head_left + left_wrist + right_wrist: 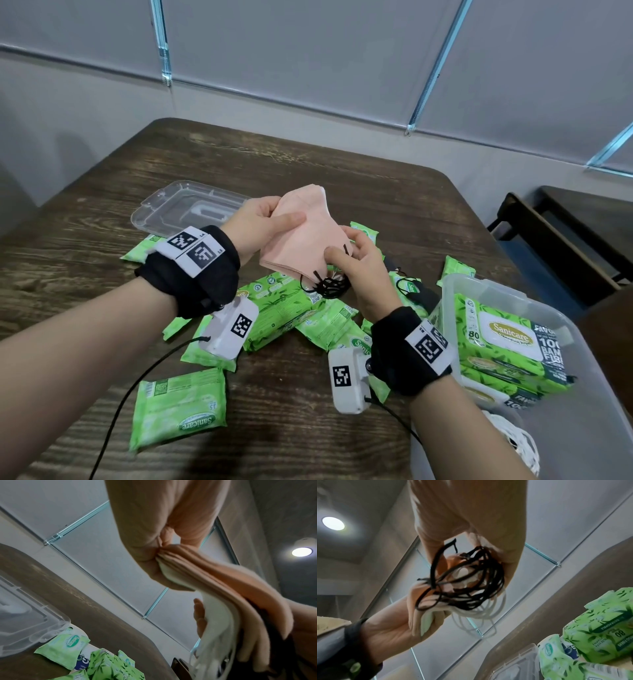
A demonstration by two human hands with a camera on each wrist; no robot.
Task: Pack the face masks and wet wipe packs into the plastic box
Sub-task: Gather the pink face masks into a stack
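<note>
A stack of pink face masks (301, 236) with black ear loops (327, 284) hangs above the table between both hands. My left hand (260, 222) grips its upper left edge, thumb on top. My right hand (352, 263) pinches the lower right corner by the tangled loops (462, 577). The left wrist view shows the pink and white mask layers (223, 585) bunched in my fingers. Several green wet wipe packs (291, 308) lie scattered on the table under the hands. The clear plastic box (589, 428) at the right holds large wipe packs (507, 346) and white masks (517, 442).
The box's clear lid (185, 209) lies flat at the back left of the wooden table (85, 240). One small wipe pack (181, 407) sits near the front edge. A dark bench (561, 246) stands beyond the table's right side. Camera cables trail from both wrists.
</note>
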